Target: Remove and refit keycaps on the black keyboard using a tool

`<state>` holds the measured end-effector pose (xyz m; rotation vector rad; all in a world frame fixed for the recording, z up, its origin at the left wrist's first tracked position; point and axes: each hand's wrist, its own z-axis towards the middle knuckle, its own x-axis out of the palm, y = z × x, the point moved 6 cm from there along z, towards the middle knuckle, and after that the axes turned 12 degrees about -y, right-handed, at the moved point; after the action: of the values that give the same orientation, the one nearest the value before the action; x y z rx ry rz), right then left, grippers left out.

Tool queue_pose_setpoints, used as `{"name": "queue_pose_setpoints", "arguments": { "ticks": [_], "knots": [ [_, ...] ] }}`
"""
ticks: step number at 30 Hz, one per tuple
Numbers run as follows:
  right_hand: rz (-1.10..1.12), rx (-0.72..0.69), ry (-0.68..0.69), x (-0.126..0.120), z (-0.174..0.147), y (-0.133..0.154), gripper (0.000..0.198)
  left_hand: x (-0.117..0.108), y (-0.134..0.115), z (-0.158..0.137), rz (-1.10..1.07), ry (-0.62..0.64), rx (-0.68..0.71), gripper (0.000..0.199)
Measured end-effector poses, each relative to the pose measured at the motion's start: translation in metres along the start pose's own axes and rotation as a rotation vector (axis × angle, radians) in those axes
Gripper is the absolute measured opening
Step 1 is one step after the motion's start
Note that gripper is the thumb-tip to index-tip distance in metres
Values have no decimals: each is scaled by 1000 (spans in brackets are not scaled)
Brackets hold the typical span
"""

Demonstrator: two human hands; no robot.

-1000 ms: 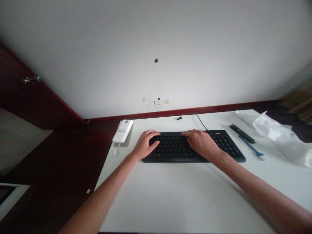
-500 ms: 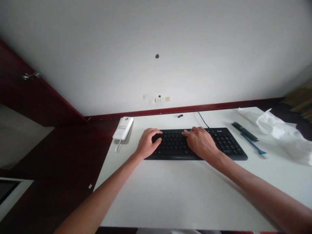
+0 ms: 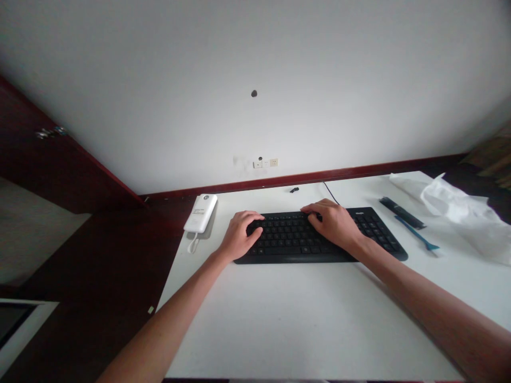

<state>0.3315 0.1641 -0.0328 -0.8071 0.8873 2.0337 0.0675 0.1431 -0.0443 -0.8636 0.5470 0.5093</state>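
A black keyboard (image 3: 281, 250) lies flat on the white table (image 3: 271, 314), its cable leading off the back. My left hand (image 3: 239, 236) rests over the keyboard's left end, with the fingers curved toward the upper left corner and the thumb apart over the keys. Farther right, my right hand (image 3: 334, 223) lies across the keys left of the number pad. Its fingers reach the back row and its thumb is bent beneath them. Both hands look open, and some right fingertips are hard to make out.
Left of the keyboard lies a white power bank (image 3: 200, 214) with a loop strap. On the right are a dark strip (image 3: 401, 213), a blue brush (image 3: 417, 234) and a crumpled white bag (image 3: 459, 213). A small black piece (image 3: 294, 190) sits near the back edge.
My right hand has shifted slightly right and toward the keyboard's back edge, and its thumb now shows apart from the fingers. My left hand stays at the left end. The view has shifted a little.
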Motion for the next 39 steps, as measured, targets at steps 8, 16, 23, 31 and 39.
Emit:
{"name": "queue_pose_setpoints", "arguments": {
  "ticks": [8,16,23,31,39],
  "knots": [
    [136,-35,1,0,-2,15,29,-1,-6,0,72,34,26,28],
    [237,-30,-5,-2,-1,6,34,-8,-40,-7,457,131,99,24],
    [253,-5,6,-1,-2,8,28,1,-67,-26,552,246,39,19],
    [262,-3,13,1,-1,7,27,3,-66,-27,557,246,10,23],
    [277,-8,12,2,-1,8,27,4,-65,-26,569,228,-3,20]
  ]
}}
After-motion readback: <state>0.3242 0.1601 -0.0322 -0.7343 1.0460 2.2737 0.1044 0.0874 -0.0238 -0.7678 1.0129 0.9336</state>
